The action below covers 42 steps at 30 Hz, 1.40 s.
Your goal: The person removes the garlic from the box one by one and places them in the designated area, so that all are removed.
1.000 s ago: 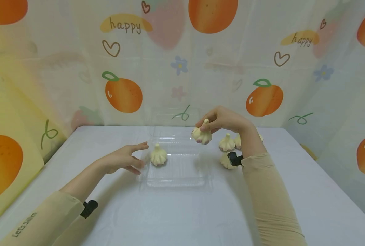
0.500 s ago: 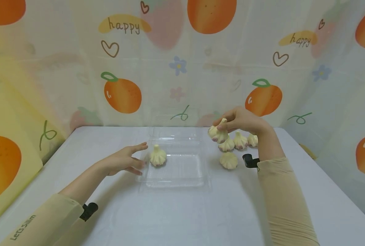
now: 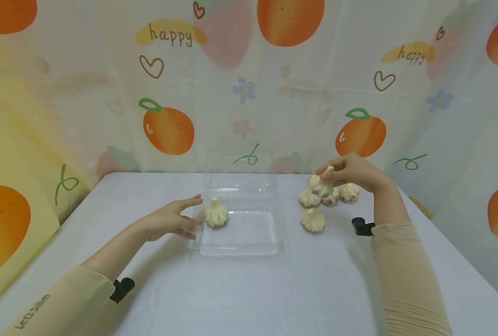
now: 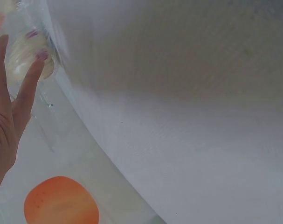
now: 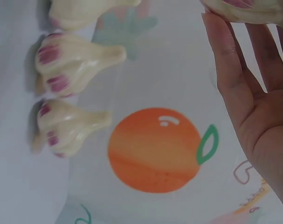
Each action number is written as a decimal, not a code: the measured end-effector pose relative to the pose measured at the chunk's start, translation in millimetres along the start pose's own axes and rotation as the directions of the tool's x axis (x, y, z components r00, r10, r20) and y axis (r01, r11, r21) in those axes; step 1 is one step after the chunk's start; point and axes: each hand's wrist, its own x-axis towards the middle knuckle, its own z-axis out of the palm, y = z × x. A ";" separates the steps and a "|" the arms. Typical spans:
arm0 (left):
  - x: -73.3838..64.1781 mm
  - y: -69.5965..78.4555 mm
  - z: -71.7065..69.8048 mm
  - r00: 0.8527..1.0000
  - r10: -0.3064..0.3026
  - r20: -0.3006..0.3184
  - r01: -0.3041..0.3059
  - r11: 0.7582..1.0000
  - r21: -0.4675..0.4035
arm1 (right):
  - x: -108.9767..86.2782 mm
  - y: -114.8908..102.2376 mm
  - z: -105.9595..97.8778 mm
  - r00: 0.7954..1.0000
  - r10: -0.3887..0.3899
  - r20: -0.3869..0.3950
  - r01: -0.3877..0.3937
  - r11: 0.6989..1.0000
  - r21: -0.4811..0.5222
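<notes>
In the head view my right hand (image 3: 354, 173) pinches a garlic bulb (image 3: 321, 185) with a pale body, purple patches and an upright stem. It hangs above a group of garlic bulbs (image 3: 309, 198) on the table's right side. One more bulb (image 3: 313, 220) sits nearer to me. My left hand (image 3: 169, 218), fingers spread, rests at the left side of a clear plastic box (image 3: 249, 233) whose lid stands raised at the back. Inside the box, at its left, stands a single garlic bulb (image 3: 217, 213). The left wrist view shows my fingers before that bulb (image 4: 29, 58), seen through the plastic.
A white cloth covers the table (image 3: 232, 298). Behind it hangs a curtain (image 3: 291, 112) printed with oranges and hearts. The raised clear lid (image 3: 238, 168) is hard to see against the curtain.
My right hand has moved right with the garlic bulb, from over the box's right side to above the bulbs on the right. My left hand has stayed put.
</notes>
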 end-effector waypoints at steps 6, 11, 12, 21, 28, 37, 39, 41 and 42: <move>-1.1 1.0 0.7 1.000 -0.002 -0.006 0.002 1.000 0.007 | -6.7 21.8 -3.9 0.999 0.043 -0.016 -0.043 0.999 0.015; -2.1 2.0 1.3 1.000 -0.005 -0.008 0.005 1.000 0.007 | -11.9 40.7 -2.4 0.997 0.082 -0.007 -0.082 0.995 0.052; -2.0 2.1 1.5 1.000 -0.004 -0.009 0.004 1.000 0.007 | -12.6 45.5 -1.6 0.996 0.093 -0.007 -0.092 0.994 0.055; -2.3 3.8 2.9 1.000 -0.003 -0.014 0.003 1.000 0.014 | -16.2 82.3 5.8 0.985 0.170 0.007 -0.170 0.980 0.100; -1.8 3.8 2.7 1.000 -0.001 -0.014 0.001 1.000 0.012 | -20.4 91.6 11.5 0.985 0.173 0.017 -0.174 0.980 0.095; -1.8 3.0 2.7 1.000 -0.003 -0.020 0.003 1.000 0.019 | -22.2 97.3 15.6 0.981 0.190 0.027 -0.191 0.977 0.098; -1.9 2.7 2.7 1.000 -0.003 -0.020 0.003 1.000 0.020 | -22.4 98.2 16.0 0.981 0.193 0.025 -0.194 0.976 0.094; -1.9 2.3 2.6 1.000 -0.002 -0.020 0.002 1.000 0.018 | -22.6 98.9 16.4 0.981 0.194 0.022 -0.195 0.977 0.089; -2.0 2.2 2.5 1.000 -0.002 -0.020 0.002 1.000 0.017 | -22.6 99.2 16.7 0.981 0.194 0.022 -0.195 0.977 0.088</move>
